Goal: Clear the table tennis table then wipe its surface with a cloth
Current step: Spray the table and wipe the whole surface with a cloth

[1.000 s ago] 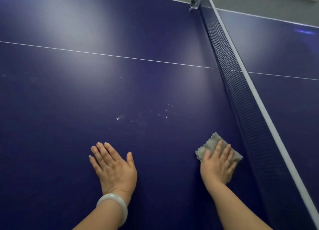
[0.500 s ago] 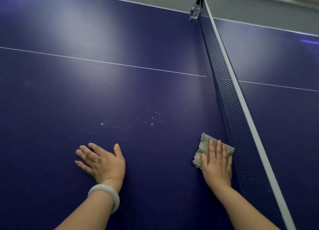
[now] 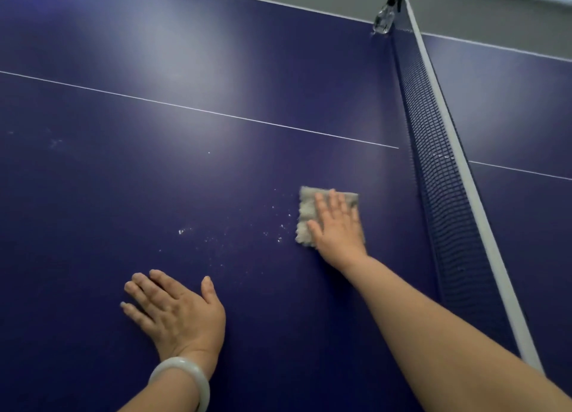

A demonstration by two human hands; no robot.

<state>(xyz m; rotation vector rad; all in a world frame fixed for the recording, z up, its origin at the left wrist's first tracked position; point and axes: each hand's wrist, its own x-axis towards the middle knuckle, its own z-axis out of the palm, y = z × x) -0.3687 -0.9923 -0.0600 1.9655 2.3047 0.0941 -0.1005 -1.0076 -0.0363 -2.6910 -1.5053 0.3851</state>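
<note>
Item: grey cloth (image 3: 309, 213), flat under my right hand (image 3: 335, 226), fingers straight, pressing. It has slid away from the net (image 3: 439, 176) toward white specks (image 3: 280, 226) on the table (image 3: 93, 195); wiping underway. Left hand (image 3: 175, 312) flat, empty, bracing.

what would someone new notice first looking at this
Likely the right hand pressing a grey cloth flat on the blue table near the net. Next, white specks scattered just left of the cloth, and the left hand resting flat nearer the viewer.
</note>
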